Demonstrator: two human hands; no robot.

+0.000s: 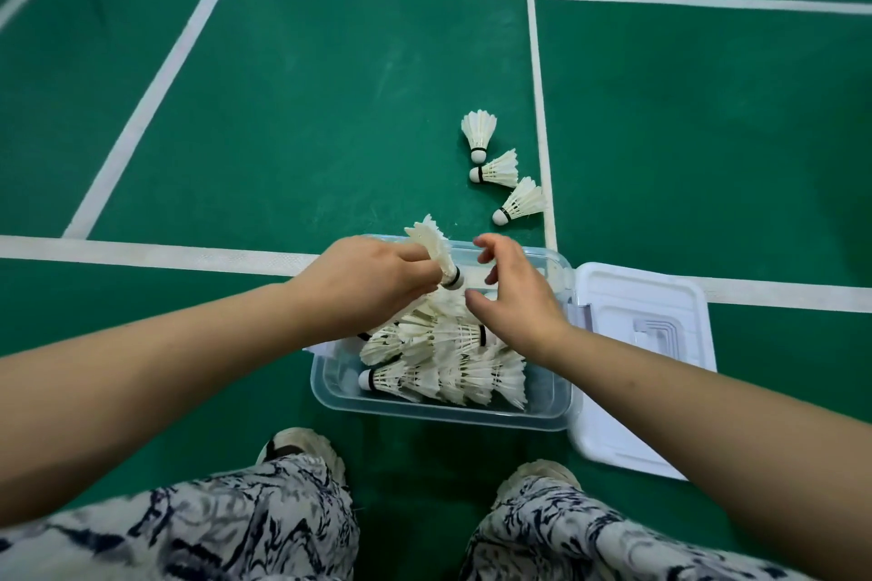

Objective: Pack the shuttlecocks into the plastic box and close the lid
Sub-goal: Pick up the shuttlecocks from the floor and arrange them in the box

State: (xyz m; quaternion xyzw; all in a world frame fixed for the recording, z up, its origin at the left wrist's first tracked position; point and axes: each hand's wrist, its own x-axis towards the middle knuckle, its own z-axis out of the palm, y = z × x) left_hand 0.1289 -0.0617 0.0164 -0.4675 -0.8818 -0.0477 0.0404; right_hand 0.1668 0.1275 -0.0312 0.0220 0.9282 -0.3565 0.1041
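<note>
White feathers fill most of the head view. The left hand (363, 283) pinches the held shuttlecock (431, 248) by the base of its skirt, above the far end of the plastic box (424, 413). The right hand (514, 297) hovers just beside it over the box, fingers loosely curled and holding nothing.

The held shuttlecock's long axis is tilted: cork down and towards the right hand, feathers up and away. The packed shuttlecocks (448, 377) lie on their sides, the front row nested along the box with a cork at the left end. The lid (660, 344) lies open on the green court floor (283, 132), against the box's right side. Three loose shuttlecocks (498, 168) sit beyond the box, well apart from both hands.

The likely trouble is height. If the held one lands across the pile rather than nested into a row, its skirt may stand proud of the rim, and the lid would crush feathers or fail to latch.
</note>
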